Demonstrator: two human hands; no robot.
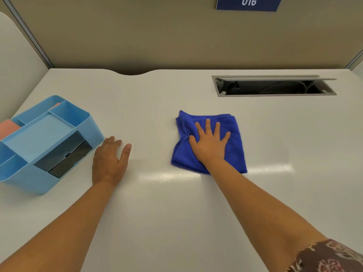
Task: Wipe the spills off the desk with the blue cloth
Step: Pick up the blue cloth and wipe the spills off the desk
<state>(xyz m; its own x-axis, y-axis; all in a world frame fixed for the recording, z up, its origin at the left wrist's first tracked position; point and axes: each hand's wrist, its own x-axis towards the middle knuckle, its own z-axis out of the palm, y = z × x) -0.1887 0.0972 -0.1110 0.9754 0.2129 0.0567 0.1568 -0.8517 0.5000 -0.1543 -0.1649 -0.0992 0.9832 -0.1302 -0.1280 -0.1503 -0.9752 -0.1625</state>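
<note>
A folded blue cloth (233, 152) lies flat near the middle of the white desk (176, 213). My right hand (210, 143) presses down on top of it, palm flat and fingers spread. My left hand (110, 160) rests flat on the bare desk to the left, fingers apart, its fingertips beside a light blue organiser. No spill is visible on the desk surface; only glare streaks show in front of the cloth.
A light blue plastic desk organiser (45, 142) with several compartments stands at the left edge, something pink inside it. An open cable hatch (275, 86) is cut into the desk at the back right. A beige partition (176, 36) closes the far side.
</note>
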